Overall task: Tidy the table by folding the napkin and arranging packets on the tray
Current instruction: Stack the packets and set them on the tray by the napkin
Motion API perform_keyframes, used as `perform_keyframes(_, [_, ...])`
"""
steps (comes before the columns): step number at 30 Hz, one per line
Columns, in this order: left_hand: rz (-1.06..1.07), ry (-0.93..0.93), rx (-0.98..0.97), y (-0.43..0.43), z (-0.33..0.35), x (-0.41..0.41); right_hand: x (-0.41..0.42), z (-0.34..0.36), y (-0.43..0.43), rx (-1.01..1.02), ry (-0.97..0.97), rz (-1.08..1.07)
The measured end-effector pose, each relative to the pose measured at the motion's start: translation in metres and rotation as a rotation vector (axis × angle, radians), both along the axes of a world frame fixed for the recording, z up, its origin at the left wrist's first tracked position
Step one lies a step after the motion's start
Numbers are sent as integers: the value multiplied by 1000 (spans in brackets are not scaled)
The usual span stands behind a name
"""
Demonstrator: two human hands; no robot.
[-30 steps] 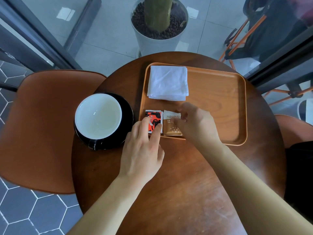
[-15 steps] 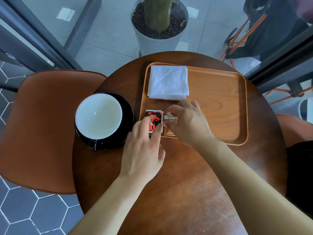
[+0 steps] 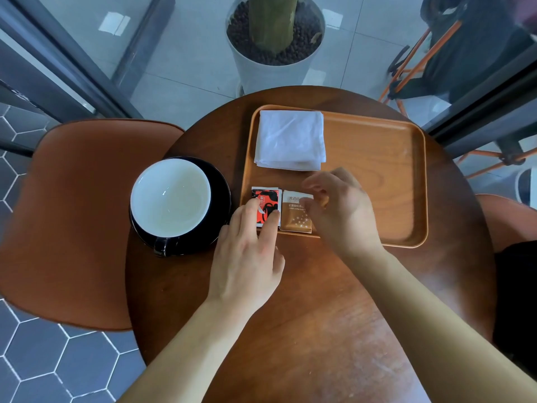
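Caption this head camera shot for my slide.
Both hands align two packets below a folded napkin on the tray.

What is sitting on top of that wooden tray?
On the tray: a folded white napkin, a red packet and a brown packet. The right hand covers the tray beneath it.

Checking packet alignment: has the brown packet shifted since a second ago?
Cannot tell; the brown packet sits beside the red packet at the tray's near-left corner as before.
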State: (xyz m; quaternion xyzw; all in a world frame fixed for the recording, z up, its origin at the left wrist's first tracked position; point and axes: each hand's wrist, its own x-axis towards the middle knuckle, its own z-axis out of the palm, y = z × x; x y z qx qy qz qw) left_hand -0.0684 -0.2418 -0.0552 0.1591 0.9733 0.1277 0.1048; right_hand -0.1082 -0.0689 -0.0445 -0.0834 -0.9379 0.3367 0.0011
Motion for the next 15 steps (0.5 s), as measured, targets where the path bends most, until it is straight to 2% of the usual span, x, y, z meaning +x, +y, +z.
perform_keyframes(4, [14, -7, 28, 0, -1, 0, 8, -1, 3, 25, -95, -144])
perform_keyframes(15, [24, -8, 64, 1, -2, -1, 5, -5, -3, -27, -131, -126])
